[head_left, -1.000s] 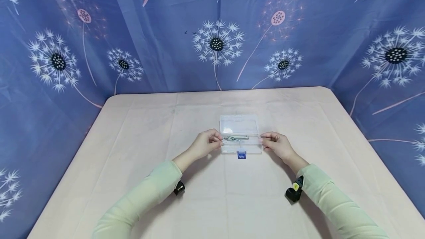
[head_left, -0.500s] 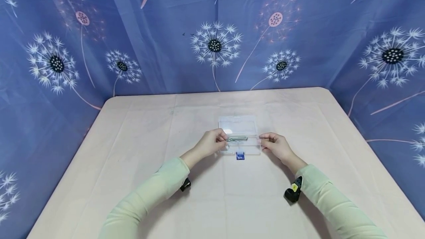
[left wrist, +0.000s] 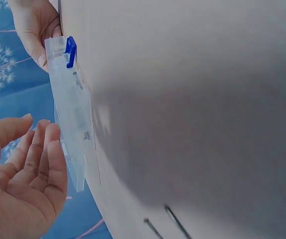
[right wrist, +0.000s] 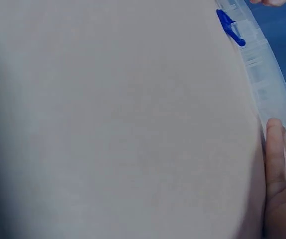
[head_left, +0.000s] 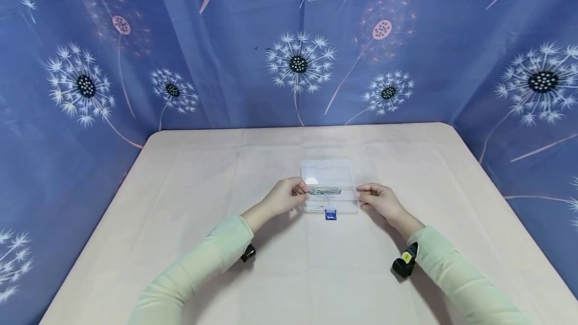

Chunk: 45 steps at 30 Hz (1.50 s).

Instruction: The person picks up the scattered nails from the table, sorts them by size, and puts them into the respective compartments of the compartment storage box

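Note:
A clear plastic storage box (head_left: 329,205) with a blue latch (head_left: 331,214) lies on the table, its lid (head_left: 327,172) raised at the back. Several thin metal rods (head_left: 327,191) lie across it; their kind is too small to tell. My left hand (head_left: 283,195) is at the box's left end, fingertips covering the rods' left ends. In the left wrist view, its thumb and loosely bent fingers stand apart, with nothing visible between them. My right hand (head_left: 383,203) holds the box's right end between thumb and fingers. Small metal pieces (left wrist: 86,135) show through the box wall.
A pale cloth covers the table (head_left: 325,275). Blue dandelion-print curtains (head_left: 235,54) surround its back and sides. Two thin dark rods (left wrist: 176,221) with small heads show at the lower edge of the left wrist view.
My left hand has moved slightly right, from the box's left edge to over the rods' left ends. My right hand stays at the right end.

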{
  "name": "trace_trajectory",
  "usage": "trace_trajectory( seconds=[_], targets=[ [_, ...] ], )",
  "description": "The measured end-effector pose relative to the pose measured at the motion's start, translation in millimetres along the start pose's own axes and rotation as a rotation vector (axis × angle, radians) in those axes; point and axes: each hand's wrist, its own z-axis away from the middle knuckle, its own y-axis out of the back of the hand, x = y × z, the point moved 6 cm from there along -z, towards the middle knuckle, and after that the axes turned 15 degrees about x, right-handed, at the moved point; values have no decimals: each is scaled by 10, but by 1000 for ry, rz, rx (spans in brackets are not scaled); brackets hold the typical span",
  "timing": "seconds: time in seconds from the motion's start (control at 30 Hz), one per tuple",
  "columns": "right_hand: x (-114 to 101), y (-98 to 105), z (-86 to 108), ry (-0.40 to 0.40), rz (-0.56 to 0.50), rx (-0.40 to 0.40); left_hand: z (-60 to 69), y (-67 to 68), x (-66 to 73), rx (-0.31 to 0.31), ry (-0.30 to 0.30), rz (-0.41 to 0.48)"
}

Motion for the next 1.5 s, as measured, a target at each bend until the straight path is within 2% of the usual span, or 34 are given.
trace_trajectory(
  seconds=[0.2, 0.37, 0.53, 0.77, 1.0, 1.23, 1.5],
  targets=[
    [1, -1, -15, -35, -1, -18, 70, 145, -80, 2, 23, -36],
    [-53, -7, -4, -44, 23, -36, 144, 297, -117, -7, 20, -58],
    [-102, -20, 28, -49, 36, -60, 249, 429, -180, -27, 40, -79],
    [-127, -22, 79, -44, -1, -89, 398, 569, -286, -17, 28, -107],
    [-114, -33, 82, -74, -1, -69, 561, 697, -404, -4, 32, -121],
    [-94, -52, 72, -84, 6, -77, 694, 742, -507, -21, 74, -133],
    [-101, -49, 76, -86, 17, -69, 735, 736, -583, -18, 119, -173]
  ],
)
